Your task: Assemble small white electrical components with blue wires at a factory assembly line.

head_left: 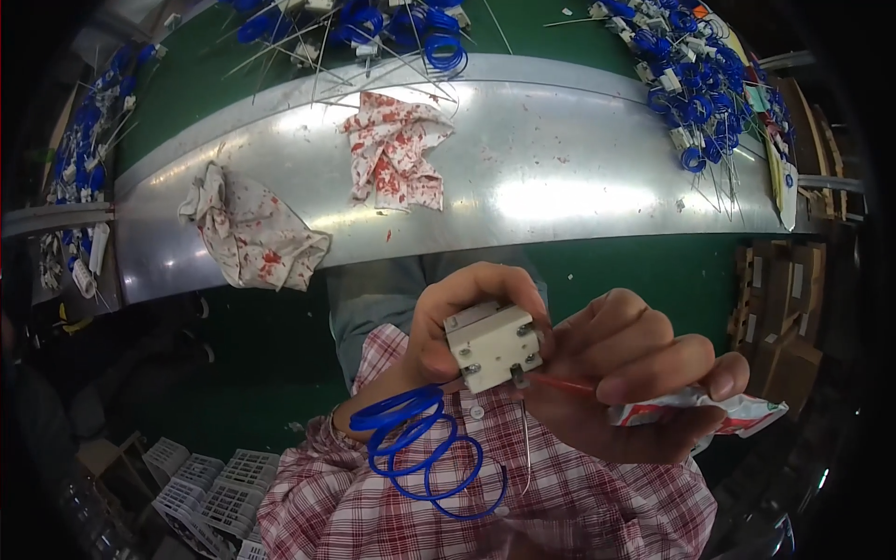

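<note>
My left hand (pixel 431 322) is closed around a white, block-shaped capillary thermostat (pixel 495 350) with metal terminals and screws on its face. From it hangs a coil of blue tubing (pixel 420 448), and a thin metal rod (pixel 527 457) dangles below. My right hand (pixel 644 350) grips a crumpled squeeze tube (pixel 747 411), white with red and green marks. Its long red nozzle (pixel 565 382) points left, with the tip at or very close to a terminal on the thermostat's lower edge; whether they touch I cannot tell.
Two red-stained white cloths (pixel 397 154) (pixel 257 233) lie on the metal bench edge (pixel 523 121). Piles of similar blue-coiled thermostats (pixel 695 93) sit at the far right, far middle and left. White plastic crates (pixel 229 490) stand low left; cardboard boxes (pixel 779 289) are at right.
</note>
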`<state>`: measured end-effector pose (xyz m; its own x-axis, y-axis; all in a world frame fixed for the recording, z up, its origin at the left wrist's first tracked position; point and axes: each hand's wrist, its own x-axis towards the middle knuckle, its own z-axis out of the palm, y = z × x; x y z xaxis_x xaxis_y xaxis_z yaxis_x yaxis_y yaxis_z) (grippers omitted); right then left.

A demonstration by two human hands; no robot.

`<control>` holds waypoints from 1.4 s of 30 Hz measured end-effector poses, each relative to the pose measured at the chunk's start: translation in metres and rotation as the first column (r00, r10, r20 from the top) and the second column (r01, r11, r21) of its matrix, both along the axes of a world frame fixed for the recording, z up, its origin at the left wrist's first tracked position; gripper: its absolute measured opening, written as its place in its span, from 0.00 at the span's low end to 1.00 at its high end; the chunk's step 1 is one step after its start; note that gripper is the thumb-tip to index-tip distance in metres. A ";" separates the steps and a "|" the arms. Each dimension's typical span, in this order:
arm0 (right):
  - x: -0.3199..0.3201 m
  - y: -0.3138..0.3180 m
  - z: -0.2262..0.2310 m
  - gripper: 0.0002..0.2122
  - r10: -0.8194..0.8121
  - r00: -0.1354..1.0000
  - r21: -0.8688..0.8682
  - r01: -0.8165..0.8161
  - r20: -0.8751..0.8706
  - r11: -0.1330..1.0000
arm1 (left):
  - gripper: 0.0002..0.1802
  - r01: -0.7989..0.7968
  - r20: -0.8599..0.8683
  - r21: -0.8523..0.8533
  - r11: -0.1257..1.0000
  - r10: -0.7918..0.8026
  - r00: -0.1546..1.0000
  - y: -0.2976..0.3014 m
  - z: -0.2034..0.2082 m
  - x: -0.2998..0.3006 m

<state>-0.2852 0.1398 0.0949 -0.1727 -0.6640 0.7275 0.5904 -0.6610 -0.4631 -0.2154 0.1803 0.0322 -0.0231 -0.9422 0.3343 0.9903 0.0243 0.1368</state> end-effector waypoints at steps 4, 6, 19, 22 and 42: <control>-0.004 -0.001 0.000 0.17 0.025 0.998 0.000 -0.025 -0.063 1.000 | 0.41 -0.106 0.372 0.180 0.978 0.032 0.928 0.003 0.012 0.002; -0.004 -0.001 -0.002 0.17 0.026 0.997 0.008 -0.025 -0.067 1.000 | 0.41 -0.120 0.375 0.180 0.976 0.045 0.926 0.002 0.010 0.002; 0.001 -0.002 -0.006 0.17 -0.046 0.988 -0.018 0.044 -0.148 0.999 | 0.40 -0.096 0.302 0.151 0.984 0.046 0.952 -0.004 0.005 0.003; 0.001 0.000 -0.006 0.18 -0.075 0.971 -0.004 0.076 -0.228 0.997 | 0.41 -0.106 0.285 0.147 0.983 0.061 0.957 -0.003 0.002 0.004; 0.005 -0.010 -0.008 0.18 0.037 0.990 0.022 -0.034 -0.136 0.999 | 0.45 0.030 -0.072 0.113 0.993 -0.021 0.997 -0.004 -0.008 0.000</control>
